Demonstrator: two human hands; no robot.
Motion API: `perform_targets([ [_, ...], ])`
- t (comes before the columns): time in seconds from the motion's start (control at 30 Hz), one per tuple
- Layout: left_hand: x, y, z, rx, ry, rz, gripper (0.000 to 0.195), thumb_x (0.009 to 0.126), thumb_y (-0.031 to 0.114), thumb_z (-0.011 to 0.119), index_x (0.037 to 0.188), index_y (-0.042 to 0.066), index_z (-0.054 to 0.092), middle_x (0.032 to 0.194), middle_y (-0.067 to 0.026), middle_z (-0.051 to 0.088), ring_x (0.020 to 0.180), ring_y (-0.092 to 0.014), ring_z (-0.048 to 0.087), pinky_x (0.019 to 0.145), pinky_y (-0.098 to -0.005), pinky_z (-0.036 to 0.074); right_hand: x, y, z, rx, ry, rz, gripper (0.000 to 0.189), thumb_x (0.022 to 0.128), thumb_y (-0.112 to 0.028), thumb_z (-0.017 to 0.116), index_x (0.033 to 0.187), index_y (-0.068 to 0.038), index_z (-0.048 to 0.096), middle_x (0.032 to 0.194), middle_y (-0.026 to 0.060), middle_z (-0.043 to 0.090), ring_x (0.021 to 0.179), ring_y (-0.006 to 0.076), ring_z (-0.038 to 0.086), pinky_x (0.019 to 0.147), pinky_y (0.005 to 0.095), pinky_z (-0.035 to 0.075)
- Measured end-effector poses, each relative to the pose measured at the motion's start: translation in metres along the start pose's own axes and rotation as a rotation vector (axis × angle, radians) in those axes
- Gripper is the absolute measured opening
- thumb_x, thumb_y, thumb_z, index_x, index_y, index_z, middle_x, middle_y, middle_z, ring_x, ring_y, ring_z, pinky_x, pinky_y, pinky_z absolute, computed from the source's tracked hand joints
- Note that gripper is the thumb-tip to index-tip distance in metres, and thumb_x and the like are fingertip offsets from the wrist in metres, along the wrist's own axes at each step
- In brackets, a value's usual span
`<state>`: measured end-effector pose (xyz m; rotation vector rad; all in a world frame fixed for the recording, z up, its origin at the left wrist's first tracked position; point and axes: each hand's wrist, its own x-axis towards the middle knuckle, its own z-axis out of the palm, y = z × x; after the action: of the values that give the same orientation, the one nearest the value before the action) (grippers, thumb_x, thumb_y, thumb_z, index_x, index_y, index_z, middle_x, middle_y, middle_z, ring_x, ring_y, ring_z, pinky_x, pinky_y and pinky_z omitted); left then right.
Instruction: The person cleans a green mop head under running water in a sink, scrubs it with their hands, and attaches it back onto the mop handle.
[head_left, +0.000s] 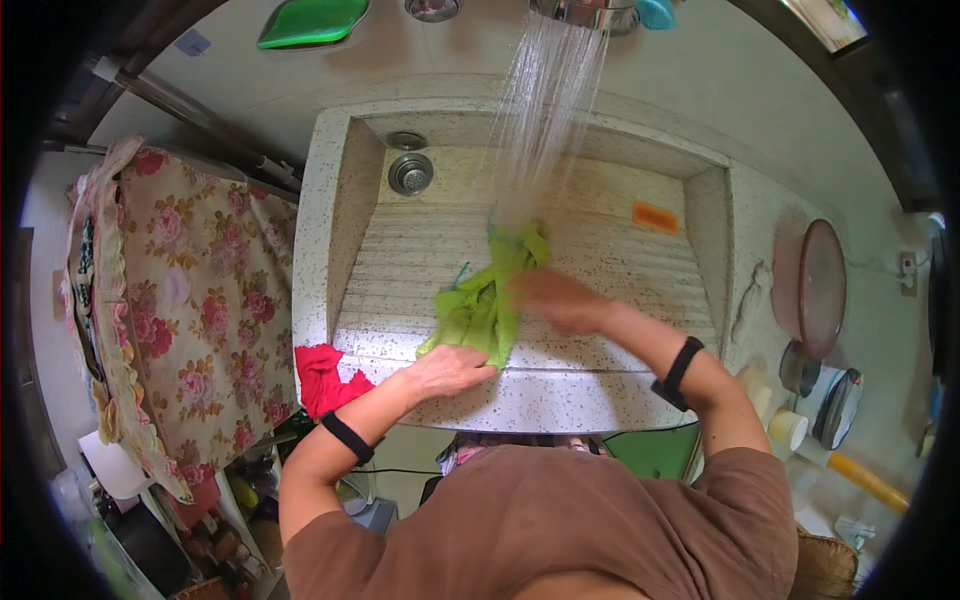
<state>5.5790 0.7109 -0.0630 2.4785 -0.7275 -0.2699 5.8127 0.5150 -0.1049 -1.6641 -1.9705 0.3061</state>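
Observation:
A wet lime-green cloth (480, 300) lies bunched on the ribbed washboard floor of a speckled stone laundry sink (420, 244). My left hand (450, 371) grips the cloth's near end at the front ledge. Over the cloth's right side is my right hand (559, 300), blurred by motion; whether its fingers hold the fabric is unclear. Water (547, 97) streams from a metal shower-type spout (589, 11) onto the far end of the cloth. A thin teal cord (462, 274) sticks out at the cloth's left side.
An orange block (655, 217), perhaps soap, rests at the sink's right. The metal drain (411, 175) is at the back left. A red cloth (328, 382) drapes over the front left corner. Right of the sink stands a pink basin (787, 285); a floral cover (210, 300) hangs on the left.

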Motion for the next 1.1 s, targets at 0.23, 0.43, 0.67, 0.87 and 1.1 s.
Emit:
perform_targets([
  [0.23, -0.01, 0.018, -0.021, -0.013, 0.036, -0.133, 0.018, 0.083, 0.014, 0.059, 0.101, 0.01, 0.057, 0.081, -0.0067, 0.053, 0.074, -0.026, 0.063, 0.057, -0.039, 0.053, -0.01, -0.01, -0.026, -0.077, -0.538, 0.024, 0.012, 0.083, -0.016, 0.056, 0.092, -0.01, 0.062, 0.096, 0.0082, 0.065, 0.1, 0.0308, 0.061, 0.084, 0.0437, 0.049],
  [0.43, -0.012, 0.042, -0.013, -0.098, 0.044, -0.201, 0.026, 0.082, 0.005, 0.054, 0.108, 0.008, 0.057, 0.086, -0.0107, 0.054, 0.08, -0.029, 0.062, 0.063, -0.0405, 0.053, -0.069, -0.033, -0.044, -0.101, -0.525, 0.343, 0.012, 0.082, -0.015, 0.057, 0.092, -0.01, 0.063, 0.091, 0.0092, 0.065, 0.096, 0.0313, 0.063, 0.086, 0.0481, 0.049],
  [0.67, -0.025, -0.03, -0.066, 0.292, 0.345, -0.459, 0.015, 0.072, -0.002, 0.059, 0.085, 0.005, 0.055, 0.085, -0.0143, 0.054, 0.082, -0.034, 0.057, 0.069, -0.0446, 0.048, -0.077, 0.03, -0.075, -0.607, -0.563, 0.62, 0.012, 0.086, -0.014, 0.056, 0.092, -0.01, 0.065, 0.087, 0.0092, 0.067, 0.089, 0.0308, 0.067, 0.081, 0.0466, 0.05],
  [0.87, -0.029, -0.067, -0.154, 0.25, 0.604, -0.525, 0.027, 0.076, -0.006, 0.059, 0.098, 0.008, 0.065, 0.09, -0.0129, 0.06, 0.087, -0.033, 0.062, 0.075, -0.0397, 0.053, -0.022, 0.06, -0.176, -0.69, -0.018, 0.682, 0.008, 0.084, -0.012, 0.064, 0.092, -0.011, 0.066, 0.087, 0.0085, 0.068, 0.09, 0.0277, 0.064, 0.088, 0.0417, 0.043],
  [1.1, -0.043, -0.053, -0.115, 0.455, 0.488, -0.324, 0.03, 0.074, -0.002, 0.064, 0.102, 0.01, 0.069, 0.094, -0.0079, 0.067, 0.087, -0.025, 0.064, 0.073, -0.0365, 0.052, -0.06, 0.077, -0.14, -0.72, 0.038, 0.521, 0.02, 0.084, -0.01, 0.066, 0.104, -0.012, 0.069, 0.094, 0.0064, 0.068, 0.096, 0.028, 0.061, 0.092, 0.0448, 0.042],
])
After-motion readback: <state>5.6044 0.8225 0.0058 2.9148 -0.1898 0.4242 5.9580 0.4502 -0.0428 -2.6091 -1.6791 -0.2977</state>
